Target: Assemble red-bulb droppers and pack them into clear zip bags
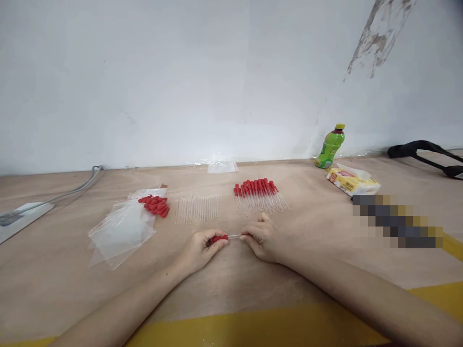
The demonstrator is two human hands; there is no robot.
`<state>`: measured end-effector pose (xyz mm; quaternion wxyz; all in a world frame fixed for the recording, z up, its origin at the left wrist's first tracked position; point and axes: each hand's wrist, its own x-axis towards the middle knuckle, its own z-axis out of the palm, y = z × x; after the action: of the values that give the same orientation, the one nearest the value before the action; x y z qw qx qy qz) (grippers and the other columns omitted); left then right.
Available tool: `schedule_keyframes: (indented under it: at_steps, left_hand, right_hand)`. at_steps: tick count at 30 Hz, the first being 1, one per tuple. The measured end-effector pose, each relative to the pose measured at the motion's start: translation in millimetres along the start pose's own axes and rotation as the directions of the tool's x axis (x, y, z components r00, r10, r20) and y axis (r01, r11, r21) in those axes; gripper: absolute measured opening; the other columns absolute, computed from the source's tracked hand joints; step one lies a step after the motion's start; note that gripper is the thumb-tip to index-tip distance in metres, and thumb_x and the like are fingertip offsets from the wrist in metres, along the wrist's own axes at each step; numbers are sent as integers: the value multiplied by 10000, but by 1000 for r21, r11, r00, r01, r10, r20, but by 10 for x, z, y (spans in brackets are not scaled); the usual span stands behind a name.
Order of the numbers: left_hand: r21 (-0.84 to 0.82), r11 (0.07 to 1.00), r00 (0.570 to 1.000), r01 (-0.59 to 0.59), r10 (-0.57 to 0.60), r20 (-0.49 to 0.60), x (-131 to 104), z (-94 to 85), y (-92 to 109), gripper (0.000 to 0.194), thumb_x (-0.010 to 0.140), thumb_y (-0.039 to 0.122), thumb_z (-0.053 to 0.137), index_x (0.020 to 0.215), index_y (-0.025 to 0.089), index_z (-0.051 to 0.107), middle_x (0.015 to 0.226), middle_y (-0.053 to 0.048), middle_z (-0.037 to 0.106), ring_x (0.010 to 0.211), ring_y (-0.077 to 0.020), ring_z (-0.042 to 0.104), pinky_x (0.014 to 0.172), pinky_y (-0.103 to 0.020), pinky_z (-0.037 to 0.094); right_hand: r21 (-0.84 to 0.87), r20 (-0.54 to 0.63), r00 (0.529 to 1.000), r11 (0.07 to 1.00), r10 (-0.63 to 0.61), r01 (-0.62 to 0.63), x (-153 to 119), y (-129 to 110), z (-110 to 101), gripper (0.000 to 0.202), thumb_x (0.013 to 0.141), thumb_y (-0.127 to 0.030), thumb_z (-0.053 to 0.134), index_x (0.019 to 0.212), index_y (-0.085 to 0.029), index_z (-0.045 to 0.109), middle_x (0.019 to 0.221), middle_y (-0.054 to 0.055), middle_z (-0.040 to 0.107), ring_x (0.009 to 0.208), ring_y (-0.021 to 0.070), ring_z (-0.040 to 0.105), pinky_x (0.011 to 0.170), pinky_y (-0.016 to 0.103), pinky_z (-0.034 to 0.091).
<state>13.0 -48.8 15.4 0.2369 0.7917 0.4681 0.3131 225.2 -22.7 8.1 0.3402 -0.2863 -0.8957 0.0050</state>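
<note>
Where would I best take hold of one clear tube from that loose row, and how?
I'd pinch the rightmost clear tube near its middle, fingertips coming from above and the right. It is thin, straight and lying down; its neighbours crowd its left side, while a gap separates it from the red-topped tubes on its right.

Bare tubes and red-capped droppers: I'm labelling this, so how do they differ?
The bare tubes are clear throughout; the red-capped droppers have red ends. The bare tubes lie nearly parallel; the red-capped droppers fan out towards their tips. Both lie in rows on the table.
</note>
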Motion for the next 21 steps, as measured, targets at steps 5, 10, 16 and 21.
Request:
schedule_keyframes:
  at_steps: [5,10,16,21]
  left_hand:
    - [30,999,999,-43,42,34,2,-3,31,193,801,301,510,851,159,630,687,-2,641,580,-110,542,549,-209,419]
    - [41,996,996,-77,76,38,-8,-8,48,179,808,283,493,833,165,625,703,-4,641,606,-115,551,576,-215,429]
    - [90,989,993,-113,110,41,-22,7,11,185,815,279,486,860,172,630,734,-11,654,623,-120,569,581,-219,437]
    - [177,958,974,-225,221,39,22,-48,-34,185,833,280,478,906,186,620,811,-26,668,708,-136,598,661,-240,457]
  right_hand:
    - [-14,40,999,1000,-4,5,2,-31,19,207,841,-221,408,713,-165,561,613,-6,601,506,89,427,637,294,228]
    - [-6,100,995,1000,18,-17,33,-76,35,248,845,-210,387,648,-164,531,588,-12,595,492,88,418,623,290,230]
    - [10,155,988,1000,21,-23,69,-75,55,290,850,-209,378,592,-170,503,542,-19,575,470,89,408,616,286,258]
    - [-10,179,983,999,44,-43,93,-107,37,272,854,-215,382,624,-172,519,584,-10,590,505,99,449,634,288,303]
